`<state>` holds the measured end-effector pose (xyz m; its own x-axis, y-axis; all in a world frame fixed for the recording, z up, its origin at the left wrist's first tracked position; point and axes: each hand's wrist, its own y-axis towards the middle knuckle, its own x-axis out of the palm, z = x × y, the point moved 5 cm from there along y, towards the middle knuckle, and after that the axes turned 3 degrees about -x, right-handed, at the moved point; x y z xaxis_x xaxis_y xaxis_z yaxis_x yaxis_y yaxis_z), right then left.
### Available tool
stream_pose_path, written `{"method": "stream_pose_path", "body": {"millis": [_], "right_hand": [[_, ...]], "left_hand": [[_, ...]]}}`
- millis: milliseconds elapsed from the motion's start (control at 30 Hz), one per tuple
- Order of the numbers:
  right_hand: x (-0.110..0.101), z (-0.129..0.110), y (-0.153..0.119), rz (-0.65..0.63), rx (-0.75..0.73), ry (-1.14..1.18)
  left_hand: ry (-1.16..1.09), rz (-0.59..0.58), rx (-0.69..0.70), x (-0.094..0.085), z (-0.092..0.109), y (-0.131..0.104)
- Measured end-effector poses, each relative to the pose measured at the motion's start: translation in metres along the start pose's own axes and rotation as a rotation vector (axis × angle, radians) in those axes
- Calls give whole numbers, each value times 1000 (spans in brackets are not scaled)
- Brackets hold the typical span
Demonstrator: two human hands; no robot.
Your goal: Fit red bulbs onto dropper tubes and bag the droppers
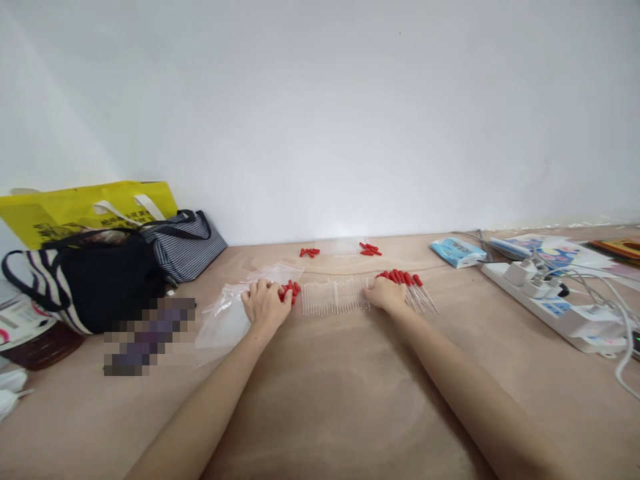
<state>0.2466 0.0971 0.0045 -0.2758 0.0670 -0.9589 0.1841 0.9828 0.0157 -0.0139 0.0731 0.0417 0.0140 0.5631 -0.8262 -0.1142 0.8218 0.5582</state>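
Left fingers: we see the left hand [267, 303] bent over the red caps [297, 288], fingers slightly apart.
Right fingers: the right hand [387, 293] curls at the row's right end; at this distance we cannot tell whether either hand grips anything.
Row: clear sticks [335, 297] lie side by side between the hands.
Handling: we judge a light pinch on one end stick best, sparing its neighbours.
Fan: red-tipped sticks [421, 299] spread just beyond the right hand.
Outer field: clear bags [225, 317] lie left; a power strip [510, 275], right.
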Motion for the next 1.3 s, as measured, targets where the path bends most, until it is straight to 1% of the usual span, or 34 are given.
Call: {"method": "stream_pose_path", "body": {"millis": [133, 233, 300, 367, 400, 467, 533, 633, 700, 800, 900, 1067, 1167, 1300], "right_hand": [[-6, -1, -3, 43, -24, 27], [-10, 1, -9, 77, -75, 59], [-11, 4, -16, 113, -156, 103], [-11, 6, -28, 174, -325, 187], [-11, 7, -36, 209, -434, 235], [-8, 10, -52, 257, -624, 278], [-4, 12, -66, 283, -751, 255], [1, 9, -82, 289, -888, 216], [2, 3, -87, 282, -950, 196], [2, -4, -92, 293, -997, 161], [0, -5, -93, 307, -1003, 168], [-1, -2, -94, 346, -984, 204], [0, -1, -95, 367, -989, 221], [0, -3, -97, 369, -981, 233]], "left_hand": [[-4, 7, 28, 0, -1, 2], [-33, 63, 49, -6, 3, 3], [-110, 109, 109, -11, 13, -2], [-247, 110, 239, -14, 29, -13], [-326, 83, 325, -15, 38, -20], [-450, -7, 487, -13, 55, -35], [-513, -103, 579, -11, 64, -49], [-542, -209, 596, -8, 67, -62], [-540, -241, 590, -8, 66, -65], [-512, -243, 637, -8, 68, -68], [-483, -218, 670, -5, 72, -70], [-511, -200, 644, -4, 74, -70], [-545, -231, 616, -5, 71, -70], [-552, -268, 619, -5, 70, -70]]}}
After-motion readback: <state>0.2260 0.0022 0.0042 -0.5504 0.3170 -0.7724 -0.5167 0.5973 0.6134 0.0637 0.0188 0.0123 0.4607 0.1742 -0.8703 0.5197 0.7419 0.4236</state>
